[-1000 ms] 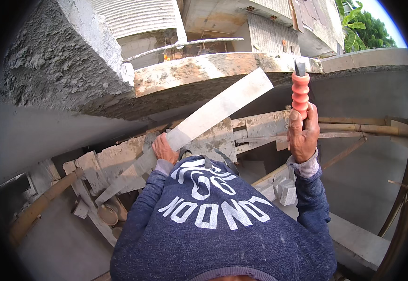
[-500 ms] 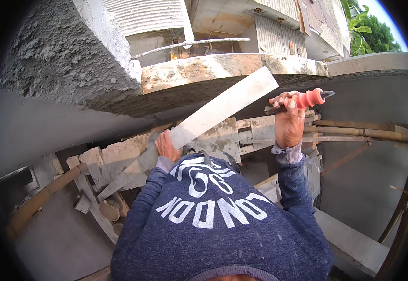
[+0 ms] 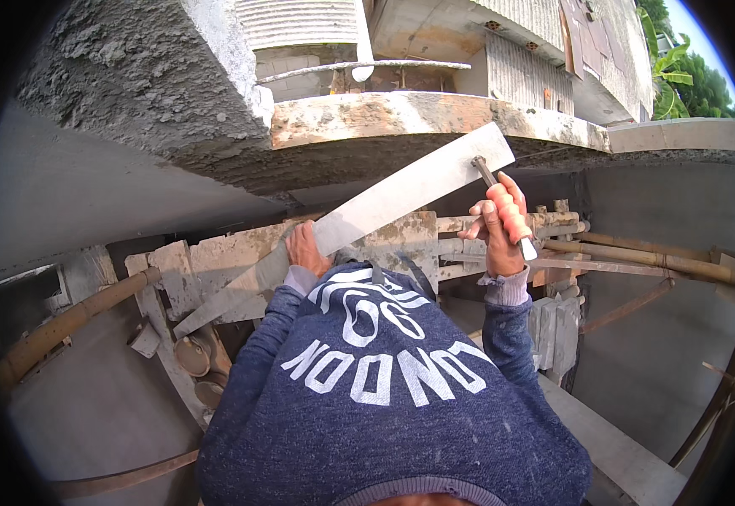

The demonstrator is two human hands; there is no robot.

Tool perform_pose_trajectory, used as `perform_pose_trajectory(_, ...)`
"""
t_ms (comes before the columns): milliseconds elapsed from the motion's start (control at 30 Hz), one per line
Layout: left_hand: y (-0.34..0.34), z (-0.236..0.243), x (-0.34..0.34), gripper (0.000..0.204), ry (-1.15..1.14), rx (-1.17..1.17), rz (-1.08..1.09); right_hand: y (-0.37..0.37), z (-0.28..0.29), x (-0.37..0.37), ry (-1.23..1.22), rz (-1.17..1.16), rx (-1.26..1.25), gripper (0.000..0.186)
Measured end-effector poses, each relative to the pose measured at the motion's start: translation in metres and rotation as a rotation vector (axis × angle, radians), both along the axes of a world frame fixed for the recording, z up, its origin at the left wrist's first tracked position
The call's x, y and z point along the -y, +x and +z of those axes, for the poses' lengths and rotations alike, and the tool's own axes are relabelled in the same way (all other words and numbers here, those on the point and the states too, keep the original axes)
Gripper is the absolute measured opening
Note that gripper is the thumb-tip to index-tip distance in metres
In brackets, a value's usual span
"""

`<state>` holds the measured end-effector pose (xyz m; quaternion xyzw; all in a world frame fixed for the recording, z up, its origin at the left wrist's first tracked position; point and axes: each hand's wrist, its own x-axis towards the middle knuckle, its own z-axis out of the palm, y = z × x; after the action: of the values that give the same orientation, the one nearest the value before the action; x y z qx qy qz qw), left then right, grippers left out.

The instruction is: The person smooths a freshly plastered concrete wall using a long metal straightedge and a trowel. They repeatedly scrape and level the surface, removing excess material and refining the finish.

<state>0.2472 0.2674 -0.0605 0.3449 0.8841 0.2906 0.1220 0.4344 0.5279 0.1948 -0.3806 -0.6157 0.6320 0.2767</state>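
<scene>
A long, flat, pale-grey board (image 3: 414, 187) slants from shadowed lower left to upper right; the left-hand grip (image 3: 306, 249) is closed on its middle, fingertips indistinct. The right-hand grip (image 3: 500, 236) loosely holds a dark-shafted tool with an orange ribbed handle (image 3: 509, 211), partly finger-covered; its shaft tip overlaps the board, contact indeterminable.

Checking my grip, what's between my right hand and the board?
Head view shows the tool's dark shaft between your right hand and the board; contact unclear.

Room lies open between the hands (image 3: 305, 250), but the pale board (image 3: 409, 190) slants across just beyond
</scene>
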Motion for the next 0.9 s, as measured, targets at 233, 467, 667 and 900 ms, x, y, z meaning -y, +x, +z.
perform_pose_trajectory(233, -0.003, 0.008, 0.000, 0.077, 0.031, 0.011, -0.062, 0.005, 0.032, 0.019, -0.293, 0.250, -0.530, 0.096)
perform_pose_trajectory(467, -0.014, 0.000, -0.010, 0.078, -0.014, 0.011, 0.000, 0.019, 0.031, 0.006, -0.540, 0.364, -0.743, 0.132)
perform_pose_trajectory(667, -0.031, -0.023, -0.030, 0.080, -0.070, -0.019, 0.033, 0.017, 0.039, 0.005, -0.664, 0.372, -0.808, 0.129)
perform_pose_trajectory(900, -0.016, -0.030, -0.024, 0.082, -0.092, 0.007, 0.039, 0.014, 0.029, -0.006, -0.262, 0.217, -0.048, 0.052)
